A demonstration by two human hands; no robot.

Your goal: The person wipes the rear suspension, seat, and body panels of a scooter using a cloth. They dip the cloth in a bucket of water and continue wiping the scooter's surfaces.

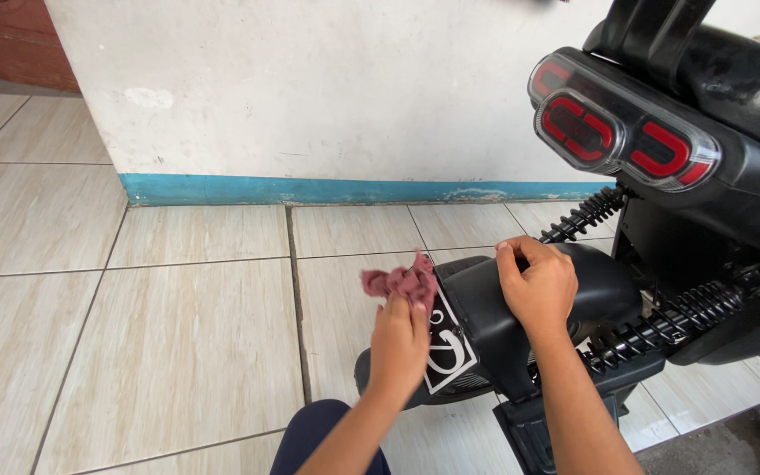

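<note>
- At the far left, pale tiled floor (134, 325) runs up to a white wall (310, 79) with one blue strip (310, 189) along its foot; a brown door (10, 35) shows in the upper left corner.
- One dark blue knee (314, 431) pokes in at the bottom edge, just left of the forearms.
- The left hand (399, 341) reaches up and forward from the bottom, back of the hand to the camera, fingers curled together and clamped on one crumpled reddish rag (402, 281).
- That rag sits at the fingertips, pressed against the upper left edge of the number plate (447, 347), a single black plate with white marks, fixed on the rear of the mudguard.
- The right hand (536, 286) lies palm down on top of the one black rear mudguard (485, 308), fingers bent and close together, gripping its upper edge; the forearm slants down to the bottom right.
- Two black coil springs: one (587, 214) above the right hand, one (670, 325) to its right.
- One red tail light (617, 132), in three lit sections, sits on the black scooter body (732, 79) at the upper right.
</note>
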